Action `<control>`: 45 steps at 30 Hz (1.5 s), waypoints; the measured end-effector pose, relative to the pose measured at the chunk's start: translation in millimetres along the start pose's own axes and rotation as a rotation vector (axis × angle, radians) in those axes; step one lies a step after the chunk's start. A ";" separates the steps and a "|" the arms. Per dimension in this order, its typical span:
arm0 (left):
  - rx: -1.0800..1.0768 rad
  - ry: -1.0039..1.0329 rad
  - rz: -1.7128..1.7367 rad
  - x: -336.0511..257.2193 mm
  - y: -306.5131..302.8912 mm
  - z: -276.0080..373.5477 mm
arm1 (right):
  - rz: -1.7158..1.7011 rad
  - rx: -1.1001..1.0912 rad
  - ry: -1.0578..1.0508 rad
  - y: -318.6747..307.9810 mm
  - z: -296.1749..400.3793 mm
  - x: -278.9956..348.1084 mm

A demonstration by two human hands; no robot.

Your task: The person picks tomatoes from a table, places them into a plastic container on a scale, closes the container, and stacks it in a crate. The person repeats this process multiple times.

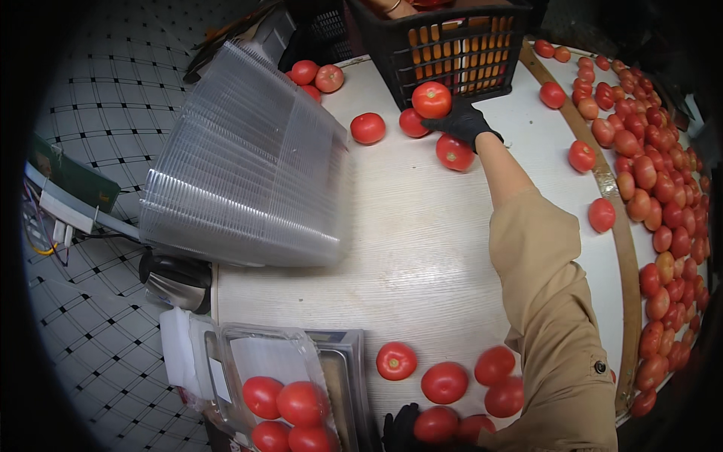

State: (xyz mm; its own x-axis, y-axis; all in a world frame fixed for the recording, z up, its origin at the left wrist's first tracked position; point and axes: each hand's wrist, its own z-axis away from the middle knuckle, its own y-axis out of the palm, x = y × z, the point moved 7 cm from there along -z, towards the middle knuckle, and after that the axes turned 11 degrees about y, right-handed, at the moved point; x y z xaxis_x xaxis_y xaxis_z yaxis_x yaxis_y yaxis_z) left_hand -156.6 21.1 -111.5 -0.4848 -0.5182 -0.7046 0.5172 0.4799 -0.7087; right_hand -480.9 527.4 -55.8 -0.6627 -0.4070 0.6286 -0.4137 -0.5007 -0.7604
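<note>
My right hand (460, 123), in a black glove, reaches to the far side of the table, its thumb and fingers around a red tomato (431, 100). Another tomato (413, 123) lies beside the thumb, and one more (455, 152) sits below the palm. At the bottom edge my left hand (400, 427), also black-gloved, is partly cut off beside a tomato (436, 424); its grip is hidden. Several loose tomatoes (445, 383) lie near it. Left of that hand, an open clear plastic clamshell (271, 350) holds several tomatoes on a grey device with a metal plate (336, 361).
Nested clear plastic containers (243, 158) lean in a tall stack on the left. A black plastic crate (457, 56) stands at the back, another person's arm (398, 8) at its rim. A wooden strip (618, 243) borders many tomatoes (644, 169). A kettle (178, 282) stands beyond the left edge.
</note>
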 end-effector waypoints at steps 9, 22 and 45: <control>0.017 0.058 -0.016 3.6 15.6 12.7 | -0.146 0.344 -0.107 7.9 77.7 -44.7; -0.086 0.234 0.055 -11.7 -0.2 -8.8 | -1.124 0.985 0.042 -26.9 379.9 -7.3; -0.845 -0.335 1.094 214.3 -276.0 186.8 | -0.663 0.641 0.140 35.8 548.9 10.5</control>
State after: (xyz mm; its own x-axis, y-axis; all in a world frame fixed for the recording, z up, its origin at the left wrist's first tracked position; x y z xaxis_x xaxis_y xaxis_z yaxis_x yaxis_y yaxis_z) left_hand -271.4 -354.7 -60.3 0.1272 0.3002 -0.9454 -0.1109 0.9514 0.2872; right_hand -160.1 85.9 13.3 -0.5007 0.1881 0.8449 -0.3389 -0.9408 0.0086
